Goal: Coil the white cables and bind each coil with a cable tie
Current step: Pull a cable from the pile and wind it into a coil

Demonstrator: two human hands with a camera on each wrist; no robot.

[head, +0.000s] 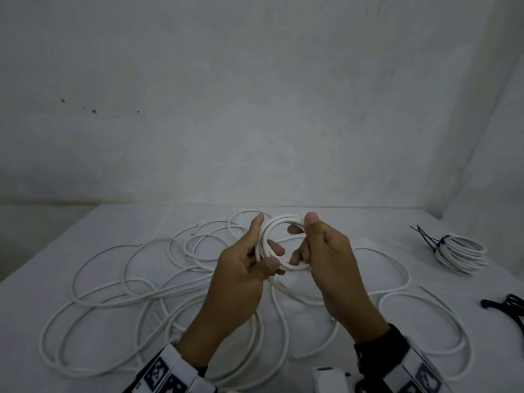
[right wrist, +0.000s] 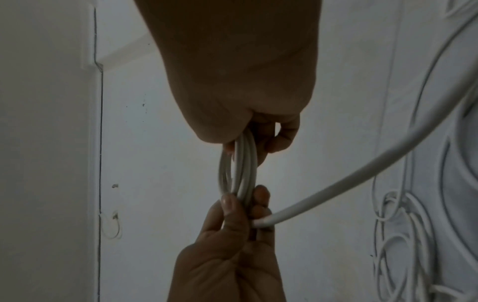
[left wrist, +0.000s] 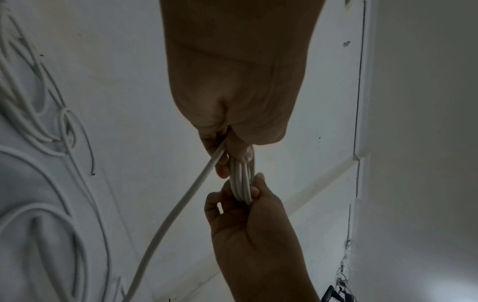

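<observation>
A white bench (head: 119, 222) fills the near part of the scene and meets a pale wall at the far side. Across most of its surface lie the loose white cables (head: 113, 296), spread in wide overlapping loops from the left edge to the right of centre.

Above the middle of the bench both hands hold up a small coil (head: 279, 239) of several turns. The left hand (head: 241, 273) is clamped on the coil's left side, thumb lying along the turns and fingers curled round from behind. The right hand (head: 329, 259) is clamped on the right side, thumb raised at the top and fingertips pinching through the ring. In the left wrist view the turns (left wrist: 241, 181) lie side by side between the two grips. A free length of cable (right wrist: 336, 183) leaves the coil near the left hand and drops toward the bench.

At the far right of the bench rests a finished coil (head: 460, 255), bound with a black cable tie (head: 432, 242) on its left side. Near the right edge lie more black ties (head: 507, 306), partly cut off by the frame.
</observation>
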